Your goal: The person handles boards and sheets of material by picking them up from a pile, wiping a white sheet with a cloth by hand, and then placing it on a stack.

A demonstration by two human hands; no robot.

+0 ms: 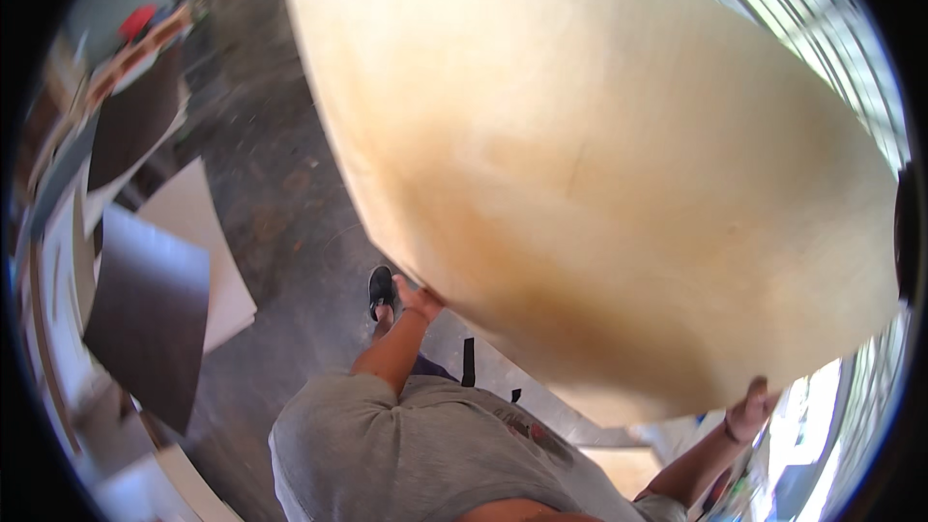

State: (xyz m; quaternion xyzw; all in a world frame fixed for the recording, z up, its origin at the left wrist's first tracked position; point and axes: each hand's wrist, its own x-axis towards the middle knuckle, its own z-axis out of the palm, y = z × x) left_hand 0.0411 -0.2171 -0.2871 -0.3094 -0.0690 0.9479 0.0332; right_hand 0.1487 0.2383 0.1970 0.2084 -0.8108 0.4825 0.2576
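Note:
A large pale plywood sheet (599, 174) fills most of the view ahead of me, held up off the floor and tilted. My left hand (420, 302) grips its near left edge, with the thumb showing and the other fingers hidden behind the board. At the near right edge, my right hand (750, 412) is closed on the same sheet, part of its fingers out of sight. Light brown shading lies across the middle of the board's face.
On the left lean a dark brown panel (150, 309), a pale panel (198, 256) and another dark panel (135, 126). The grey concrete floor (280, 193) runs between them and the sheet. A slatted, bright wall (831, 29) stands at the right. My black shoe (381, 292) is below the sheet's edge.

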